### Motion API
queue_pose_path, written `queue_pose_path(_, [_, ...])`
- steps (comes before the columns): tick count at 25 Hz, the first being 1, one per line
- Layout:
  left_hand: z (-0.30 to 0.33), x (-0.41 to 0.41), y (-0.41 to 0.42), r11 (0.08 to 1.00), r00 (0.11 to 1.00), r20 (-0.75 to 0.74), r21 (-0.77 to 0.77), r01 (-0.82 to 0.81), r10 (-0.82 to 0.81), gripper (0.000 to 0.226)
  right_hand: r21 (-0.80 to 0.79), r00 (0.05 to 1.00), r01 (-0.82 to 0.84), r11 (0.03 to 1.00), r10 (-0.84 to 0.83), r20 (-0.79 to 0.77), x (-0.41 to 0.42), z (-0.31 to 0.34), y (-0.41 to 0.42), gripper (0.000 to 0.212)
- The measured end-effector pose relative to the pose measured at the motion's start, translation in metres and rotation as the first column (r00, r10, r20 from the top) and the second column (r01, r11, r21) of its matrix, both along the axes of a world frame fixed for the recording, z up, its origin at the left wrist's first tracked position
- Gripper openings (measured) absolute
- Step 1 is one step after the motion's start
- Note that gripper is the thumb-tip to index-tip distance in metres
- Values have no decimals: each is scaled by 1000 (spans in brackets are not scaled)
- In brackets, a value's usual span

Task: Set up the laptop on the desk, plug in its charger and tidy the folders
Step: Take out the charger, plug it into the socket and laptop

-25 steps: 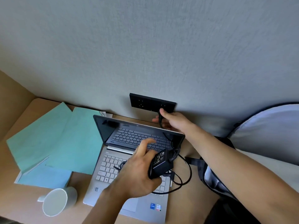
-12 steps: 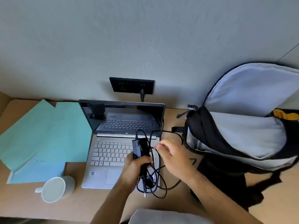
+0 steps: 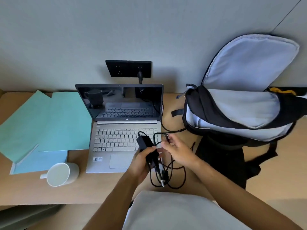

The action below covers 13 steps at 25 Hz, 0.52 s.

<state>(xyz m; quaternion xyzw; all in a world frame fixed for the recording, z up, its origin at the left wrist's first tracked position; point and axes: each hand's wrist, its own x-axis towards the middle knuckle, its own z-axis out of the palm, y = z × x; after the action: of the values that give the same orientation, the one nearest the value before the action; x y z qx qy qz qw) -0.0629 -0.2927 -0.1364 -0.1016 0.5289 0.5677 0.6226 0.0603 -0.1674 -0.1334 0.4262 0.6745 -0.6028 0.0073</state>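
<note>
A silver laptop (image 3: 116,140) stands open on the wooden desk (image 3: 33,190), its screen dark. My left hand (image 3: 141,161) grips the black charger brick (image 3: 144,143) above the keyboard's right side. My right hand (image 3: 177,151) pinches the thin charger cable (image 3: 167,138) near its end, just right of the laptop. More cable (image 3: 167,178) hangs in loops under my hands. A black plug (image 3: 140,75) sits in the wall socket (image 3: 128,68) behind the screen. Two teal folders (image 3: 49,122) and a light blue one (image 3: 43,161) lie fanned out left of the laptop.
A white mug (image 3: 60,174) lies on its side at the laptop's front left corner. An open black and grey backpack (image 3: 240,103) leans against the wall on the right, one strap hanging over the desk edge.
My right hand left the wall socket, where the plug now sits, and came down to the cable beside the brick. My left hand turned the brick upright. My head pulled back.
</note>
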Motion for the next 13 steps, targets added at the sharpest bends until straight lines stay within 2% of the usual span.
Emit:
queue_pose_path(2, [3,5,1,999,997,78,42,-2,-2,37,71,1000,-10,997,11,-20,2,0,-11,49])
queue_pose_path(3, [5,8,2,998,991,132,66,-19,10,33,123,999,33,992,-33,-5,4,-6,-12,49])
queue_pose_path(6, [5,11,3,988,964,254,108,-111,80,26,206,972,173,963,-201,125,15,-21,-4,31])
queue_pose_path(8, [2,12,3,984,962,258,125,-124,89,24,147,957,215,965,-238,168,24,-19,3,28])
queue_pose_path(9, [1,14,4,983,962,252,122,-135,100,24,120,963,203,972,-220,157,28,-15,5,34])
queue_pose_path(11, [-3,14,6,976,957,241,110,-189,158,24,174,981,167,970,-182,73,35,0,4,53])
queue_pose_path(12, [-5,14,7,970,952,239,102,-221,192,24,240,981,183,953,-193,18,40,6,1,54])
queue_pose_path(13, [-7,12,7,964,943,246,88,-250,222,24,323,973,229,918,-225,-48,46,10,-3,48])
